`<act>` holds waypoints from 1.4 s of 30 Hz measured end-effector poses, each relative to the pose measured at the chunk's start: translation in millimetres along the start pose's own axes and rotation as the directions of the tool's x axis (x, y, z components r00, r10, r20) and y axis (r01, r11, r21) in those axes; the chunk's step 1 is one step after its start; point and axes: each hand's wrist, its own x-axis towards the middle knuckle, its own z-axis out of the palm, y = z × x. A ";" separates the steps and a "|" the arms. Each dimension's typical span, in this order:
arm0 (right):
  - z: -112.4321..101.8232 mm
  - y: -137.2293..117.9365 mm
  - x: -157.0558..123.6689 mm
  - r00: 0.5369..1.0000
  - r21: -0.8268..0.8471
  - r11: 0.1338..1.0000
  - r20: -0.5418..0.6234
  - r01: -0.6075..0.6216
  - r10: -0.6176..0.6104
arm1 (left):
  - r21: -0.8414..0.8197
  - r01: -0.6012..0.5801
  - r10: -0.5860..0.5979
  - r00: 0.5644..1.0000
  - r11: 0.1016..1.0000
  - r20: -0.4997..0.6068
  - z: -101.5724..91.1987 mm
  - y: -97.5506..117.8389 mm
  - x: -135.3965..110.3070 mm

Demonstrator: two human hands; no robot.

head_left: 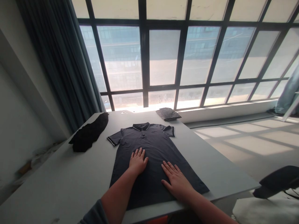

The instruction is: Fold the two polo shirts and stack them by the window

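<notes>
A dark grey polo shirt (149,146) lies spread out, front up, its collar toward the window and its hem near the table's close edge. Both short sleeves stick out to the sides, with dark, white-edged cuffs. My left hand (138,161) rests flat on the middle of the shirt, fingers stretched forward. Lower and to the right, my right hand (175,179) also lies flat on the cloth, its fingers apart and pointing up and left. Neither hand grips the fabric.
On the white table (77,177), a crumpled black garment (90,133) lies to the left. A folded striped garment (168,114) sits at the far edge. Beyond are a dark curtain (63,62) and large windows. A black chair back (279,180) stands at lower right.
</notes>
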 end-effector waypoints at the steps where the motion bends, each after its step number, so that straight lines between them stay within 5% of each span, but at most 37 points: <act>1: -0.2 2.2 -1.1 1.000 -0.005 1.000 -0.004 -0.013 0.013 | -0.002 0.010 -0.010 1.000 1.000 0.011 -1.2 -5.2 1.6; 12: 3.9 16.6 -6.5 0.996 -0.035 0.998 -0.065 -0.060 0.057 | 0.129 0.226 -0.234 0.971 0.965 0.047 -39.4 -115.6 9.9; 22: -5.1 10.1 -9.9 0.996 -0.036 0.996 -0.026 -0.086 0.085 | 0.116 0.194 -0.196 0.981 0.974 0.004 -31.3 -82.0 71.3; 28: -1.1 13.7 -9.9 0.996 -0.035 0.996 -0.035 -0.086 0.085 | 0.116 0.337 -0.336 0.941 0.934 -0.030 -27.6 -107.2 51.7; 33: -2.1 12.1 -4.2 0.993 -0.056 0.992 -0.002 -0.116 0.116 | 0.145 0.312 -0.305 0.950 0.939 -0.068 -22.6 -104.4 39.1; 37: -21.6 -10.4 23.4 0.997 -0.066 0.995 -0.023 -0.075 0.074 | 0.151 0.122 -0.107 0.989 0.981 -0.102 -22.2 -90.5 42.6; 42: -40.7 -47.1 105.6 0.993 -0.103 0.991 -0.073 0.084 -0.091 | 0.118 -0.039 0.042 0.999 0.992 -0.030 -19.2 -86.0 43.8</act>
